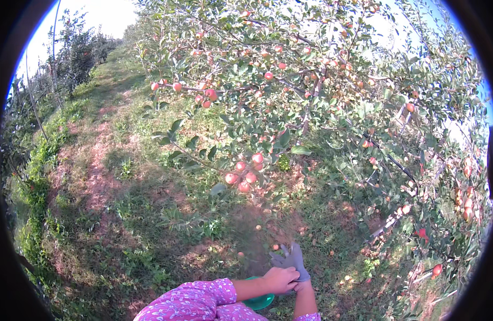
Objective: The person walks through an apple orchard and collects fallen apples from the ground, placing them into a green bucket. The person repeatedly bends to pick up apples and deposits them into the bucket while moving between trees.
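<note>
My left hand [281,279] is bare and crosses over to my right wrist. Its fingers are closed on the cuff of a grey glove [298,273]. That glove covers my right hand [290,260], whose fingers look stretched out and apart, with nothing seen in them. Below my left forearm, part of a green plastic container [260,302] shows; the arm and sleeve hide the rest. Ahead of the hands, a cluster of red-pink apples [244,175] hangs from a low branch, apart from both hands.
An apple tree [310,85] with many fruits spreads ahead and to the right. Its dark branch [399,165] reaches low on the right. Fallen apples [258,227] lie in the grass. A grassy dirt path [99,171] runs away on the left, beside another row of trees [78,51].
</note>
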Motion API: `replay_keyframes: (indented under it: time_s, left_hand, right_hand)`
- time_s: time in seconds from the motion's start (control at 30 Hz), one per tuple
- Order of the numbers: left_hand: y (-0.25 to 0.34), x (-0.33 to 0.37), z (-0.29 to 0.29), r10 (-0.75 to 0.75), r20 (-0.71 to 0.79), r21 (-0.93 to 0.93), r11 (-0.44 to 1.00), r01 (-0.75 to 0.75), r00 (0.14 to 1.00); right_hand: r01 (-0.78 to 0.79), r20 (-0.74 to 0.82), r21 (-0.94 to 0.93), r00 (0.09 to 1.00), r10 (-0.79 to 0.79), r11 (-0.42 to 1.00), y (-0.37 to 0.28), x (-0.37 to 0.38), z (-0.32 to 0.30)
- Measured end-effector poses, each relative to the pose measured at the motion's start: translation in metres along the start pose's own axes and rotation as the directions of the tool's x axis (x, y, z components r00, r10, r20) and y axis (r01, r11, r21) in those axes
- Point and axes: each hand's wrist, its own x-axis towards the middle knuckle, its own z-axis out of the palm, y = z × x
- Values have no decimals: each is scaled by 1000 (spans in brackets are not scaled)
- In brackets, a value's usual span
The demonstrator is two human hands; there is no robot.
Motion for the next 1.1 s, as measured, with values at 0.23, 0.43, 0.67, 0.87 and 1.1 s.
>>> replay_keyframes:
  time_s: [0.23, 0.43, 0.67, 0.87, 1.1]
  left_hand:
    - [-5, 0, -2, -5, 68, 105, 994, -2, 998]
    - [52, -5, 8, 291, 259, -126, 956, -266, 921]
    - [7, -12, 22, -212, 473, -696, 505, 510, 855]
    - [-25, 4, -1, -267, 504, -859, -50, 510, 822]
    - [-22, 19, -4, -440, 401, -819, 220, 529, 804]
  right_hand:
    - [275, 32, 295, 954, -297, 915, -11, -8, 4]
    - [337, -45, 419, 935, -352, 843, -10, -37, -42]
    - [428, -184, 394, 904, -387, 813, -63, -85, -41]
    - [166, -335, -361, 895, -294, 917, -58, -139, -26]
    - [-69, -266, -740, 944, -197, 669, -55, -137, -2]
